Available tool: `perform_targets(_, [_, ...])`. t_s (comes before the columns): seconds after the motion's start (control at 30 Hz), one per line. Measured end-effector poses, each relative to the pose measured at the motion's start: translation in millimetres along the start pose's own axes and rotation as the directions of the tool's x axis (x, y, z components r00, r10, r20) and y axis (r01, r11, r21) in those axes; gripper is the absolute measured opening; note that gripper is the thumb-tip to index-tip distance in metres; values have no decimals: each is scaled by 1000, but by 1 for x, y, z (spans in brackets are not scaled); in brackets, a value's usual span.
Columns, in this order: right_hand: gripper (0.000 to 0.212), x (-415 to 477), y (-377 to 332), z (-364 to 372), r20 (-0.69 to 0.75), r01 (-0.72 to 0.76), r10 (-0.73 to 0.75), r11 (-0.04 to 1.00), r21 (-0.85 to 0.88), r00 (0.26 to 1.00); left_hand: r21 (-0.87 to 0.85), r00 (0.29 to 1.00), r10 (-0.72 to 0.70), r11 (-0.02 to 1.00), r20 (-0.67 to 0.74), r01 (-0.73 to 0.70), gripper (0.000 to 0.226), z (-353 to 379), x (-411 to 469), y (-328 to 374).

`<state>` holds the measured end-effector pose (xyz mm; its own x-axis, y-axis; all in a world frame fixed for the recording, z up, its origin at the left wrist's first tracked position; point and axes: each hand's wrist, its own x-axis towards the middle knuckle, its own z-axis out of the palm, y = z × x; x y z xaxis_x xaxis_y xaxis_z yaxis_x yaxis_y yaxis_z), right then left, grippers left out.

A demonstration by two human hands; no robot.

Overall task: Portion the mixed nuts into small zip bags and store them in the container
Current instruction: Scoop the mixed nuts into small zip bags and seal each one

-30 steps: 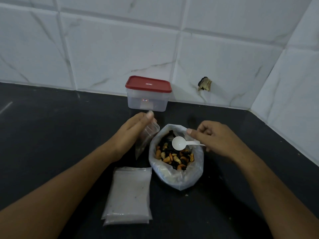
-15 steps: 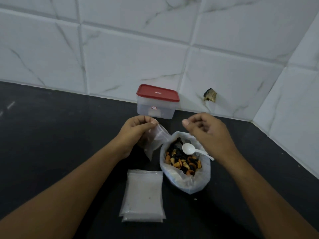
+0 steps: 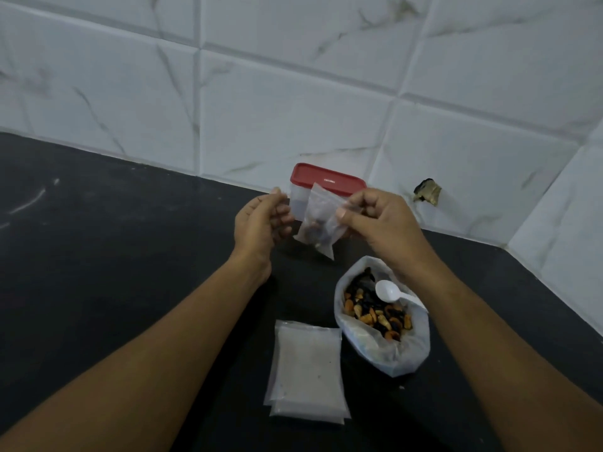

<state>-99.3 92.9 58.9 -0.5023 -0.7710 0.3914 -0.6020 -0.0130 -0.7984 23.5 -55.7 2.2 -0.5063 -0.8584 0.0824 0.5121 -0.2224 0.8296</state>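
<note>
A small clear zip bag (image 3: 318, 228) with a few nuts in its bottom hangs in the air in front of the red-lidded container (image 3: 328, 181). My right hand (image 3: 380, 220) pinches the bag's top right corner. My left hand (image 3: 264, 220) is just left of the bag, fingers loosely curled, with a narrow gap to the plastic. The large open bag of mixed nuts (image 3: 385, 350) stands on the counter below my right wrist. A white plastic spoon (image 3: 388, 291) lies in it on the nuts.
A flat stack of empty zip bags (image 3: 306, 370) lies on the black counter (image 3: 130, 256) left of the nut bag. White tiled walls close off the back and right side, with a chipped hole (image 3: 427, 190) near the corner.
My right hand let go of the spoon, which now rests in the nut bag, and took hold of the small bag. The small bag rose in front of the container. My left hand loosened.
</note>
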Motion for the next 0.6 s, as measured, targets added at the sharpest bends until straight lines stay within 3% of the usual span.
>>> perform_targets(0.07, [3,-4,4,2,34,-18,19,1000,-26,999,0,1000,0,1000,-20,0,19,-1,1,0])
perform_targets(0.2, [7,-17,20,16,211,-34,112,939,-342,971,42,1000,1,999,0,-1,18,0,2,-3])
perform_targets(0.4, [8,-13,13,8,61,26,-18,992,-122,998,45,999,11,999,46,-13,19,1,1,-6])
perform_targets(0.53, [8,-23,22,14,245,34,58,934,-355,968,104,996,14,994,85,-23,20,4,-2,-8])
perform_targets(0.6, [9,-23,23,10,205,24,34,962,-272,978,146,987,2,989,159,-26,24,8,-5,-8])
